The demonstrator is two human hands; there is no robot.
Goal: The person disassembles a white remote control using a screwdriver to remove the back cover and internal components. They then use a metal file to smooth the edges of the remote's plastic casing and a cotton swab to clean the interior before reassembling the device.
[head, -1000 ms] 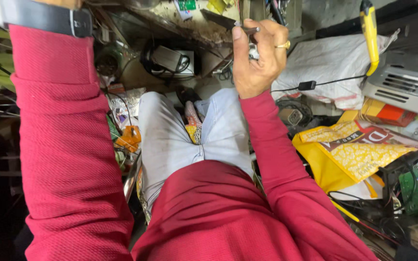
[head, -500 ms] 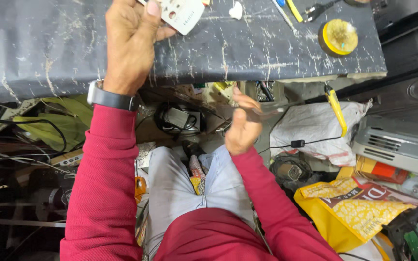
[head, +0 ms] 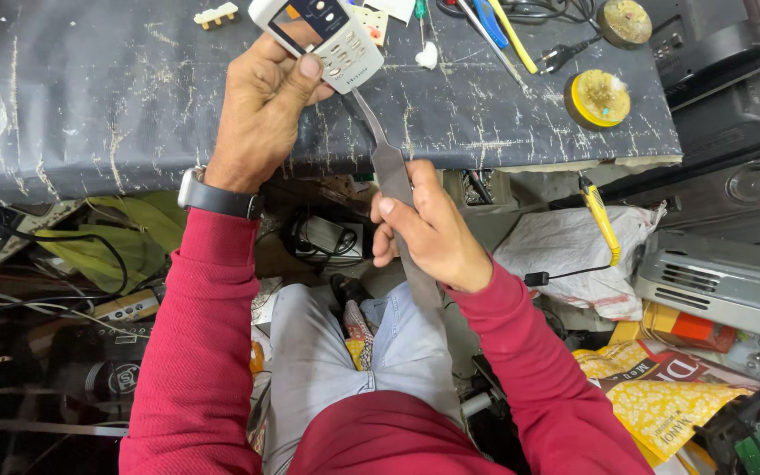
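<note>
My left hand (head: 261,110) grips a small white keypad phone (head: 318,37) with its front cover and dark screen showing, held over the dark scratched worktable (head: 90,97). My right hand (head: 428,229) holds a pair of long grey metal tweezers (head: 390,176) by the wide end. Their thin tip reaches up to the lower edge of the phone. A dark watch sits on my left wrist, and both arms wear red sleeves.
On the table lie a yellow round tin (head: 597,97), a black plug with cable (head: 565,57), blue and yellow handled tools (head: 499,26) and small white parts (head: 215,13). Below the table are a white bag (head: 573,255), a yellow-handled tool (head: 600,220), grey equipment (head: 723,281), and cables.
The view tilted up from my lap to the table. My left hand brought the phone forward. My right hand rose with the tweezers, whose tip now meets the phone.
</note>
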